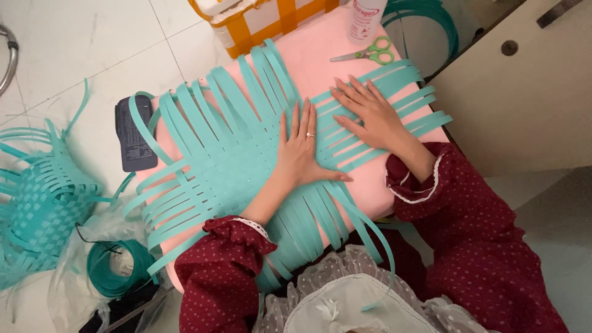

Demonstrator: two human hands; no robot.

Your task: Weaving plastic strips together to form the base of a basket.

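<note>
I see a woven mat of teal strips (246,154) lying flat on a pink board (320,52), its loose ends fanning out over every edge. My left hand (299,154) lies spread, palm down, on the woven middle, gripping nothing, a ring on one finger. My right hand (370,114) presses flat on the strips running off to the right, fingers splayed, holding nothing either. Green-handled scissors (370,52) lie on the board just beyond the right hand, beside a white bottle (367,18). On the tiled floor to the left I see a dark remote-like slab (134,132), a half-woven teal basket (40,206) and a coil of green strip (117,268).
</note>
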